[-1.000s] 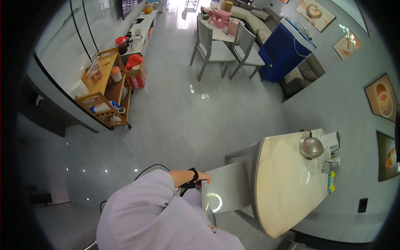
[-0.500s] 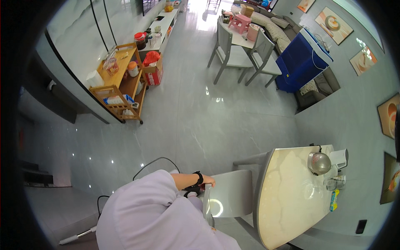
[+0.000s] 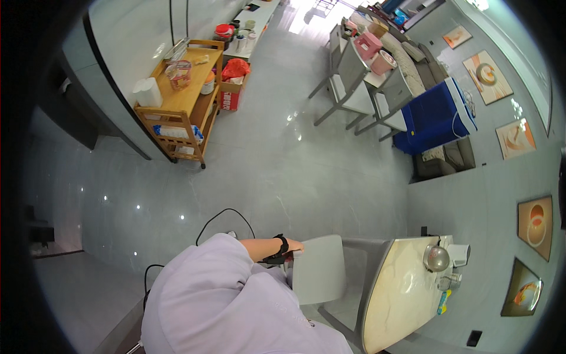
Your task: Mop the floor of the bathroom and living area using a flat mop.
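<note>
Well ahead of the hands spreads the glossy, pale-veined grey floor (image 3: pixel 253 177). To the right of the left hand stands a table (image 3: pixel 395 295), its marble-like top rounded off. Far ahead and left is a slatted wooden trolley (image 3: pixel 174 101). The smooth grey chair (image 3: pixel 318 268) sits right at the left hand, its panel reaching rightward toward the table, longer side roughly along the table's near edge. Beyond the trolley, white lettering marks a red carton (image 3: pixel 231 97). The left hand (image 3: pixel 295 246) curls over the chair's edge; the right I cannot see.
</note>
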Motion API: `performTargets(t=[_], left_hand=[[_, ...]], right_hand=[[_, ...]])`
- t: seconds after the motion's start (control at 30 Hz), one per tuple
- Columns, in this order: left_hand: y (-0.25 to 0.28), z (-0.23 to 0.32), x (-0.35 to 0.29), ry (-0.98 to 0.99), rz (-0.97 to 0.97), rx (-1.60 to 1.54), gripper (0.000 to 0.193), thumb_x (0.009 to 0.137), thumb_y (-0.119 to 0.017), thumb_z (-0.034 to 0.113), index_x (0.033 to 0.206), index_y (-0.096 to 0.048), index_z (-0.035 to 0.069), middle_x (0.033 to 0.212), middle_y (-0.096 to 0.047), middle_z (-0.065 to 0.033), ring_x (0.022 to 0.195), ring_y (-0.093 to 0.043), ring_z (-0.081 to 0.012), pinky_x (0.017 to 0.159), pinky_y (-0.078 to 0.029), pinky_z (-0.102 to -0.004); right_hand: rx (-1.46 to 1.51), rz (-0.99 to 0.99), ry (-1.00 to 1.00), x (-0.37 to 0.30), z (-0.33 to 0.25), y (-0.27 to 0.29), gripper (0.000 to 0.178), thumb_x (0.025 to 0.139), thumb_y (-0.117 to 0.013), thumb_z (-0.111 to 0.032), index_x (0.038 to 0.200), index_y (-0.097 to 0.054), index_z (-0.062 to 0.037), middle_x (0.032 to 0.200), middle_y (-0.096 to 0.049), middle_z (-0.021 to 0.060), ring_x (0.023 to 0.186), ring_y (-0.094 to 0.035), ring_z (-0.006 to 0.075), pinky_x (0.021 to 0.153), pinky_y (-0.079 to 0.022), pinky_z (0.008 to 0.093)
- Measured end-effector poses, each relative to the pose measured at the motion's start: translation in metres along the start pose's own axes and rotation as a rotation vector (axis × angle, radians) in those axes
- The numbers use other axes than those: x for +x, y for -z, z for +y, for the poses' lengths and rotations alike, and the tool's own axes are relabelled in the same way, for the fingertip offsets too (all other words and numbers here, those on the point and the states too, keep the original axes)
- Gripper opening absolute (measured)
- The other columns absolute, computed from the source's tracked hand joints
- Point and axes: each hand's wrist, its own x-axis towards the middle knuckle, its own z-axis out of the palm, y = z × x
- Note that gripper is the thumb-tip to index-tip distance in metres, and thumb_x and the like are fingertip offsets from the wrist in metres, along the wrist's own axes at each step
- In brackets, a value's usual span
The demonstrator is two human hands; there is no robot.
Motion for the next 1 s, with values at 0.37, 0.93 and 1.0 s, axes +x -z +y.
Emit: performTargets(t=[0.37,0.93,1.0], left_hand=[[0.129,-0.056,-0.034,-0.147,0.098,-0.313,0.028,0.062,-0.057,0.035,0.067,-0.054,0.007,0.055,-0.050,-0.0093,0.041,-0.048,-0.0208,0.038,-0.038,-0.0326],[0.259,0.031,-0.141,-0.270,0.378,-0.623,0.033,0.065,-0.060,0.042,0.083,-0.057,0.014,0.077,-0.056,-0.0025,0.067,-0.053,-0.0160,0.056,-0.045,-0.0291],[0.265,0.058,-0.155,-0.234,0.403,-0.681,0.031,0.065,-0.060,0.042,0.078,-0.056,0.014,0.074,-0.055,-0.0021,0.066,-0.052,-0.0154,0.055,-0.044,-0.0285]], right_hand=[[-0.043,0.053,-0.238,-0.069,-0.062,-0.078,0.048,0.087,-0.050,-0.043,0.108,-0.057,-0.0002,0.104,-0.061,0.0154,0.094,-0.057,0.0223,0.081,-0.044,0.0366],[-0.562,-0.032,0.203,-0.040,-0.376,-0.091,0.039,0.090,-0.047,-0.037,0.102,-0.059,-0.0016,0.097,-0.061,0.0096,0.085,-0.056,0.0180,0.074,-0.044,0.0357],[-0.629,-0.091,0.257,-0.064,-0.421,-0.095,0.039,0.088,-0.051,-0.038,0.101,-0.059,-0.0026,0.098,-0.061,0.0081,0.086,-0.055,0.0178,0.074,-0.044,0.0350]])
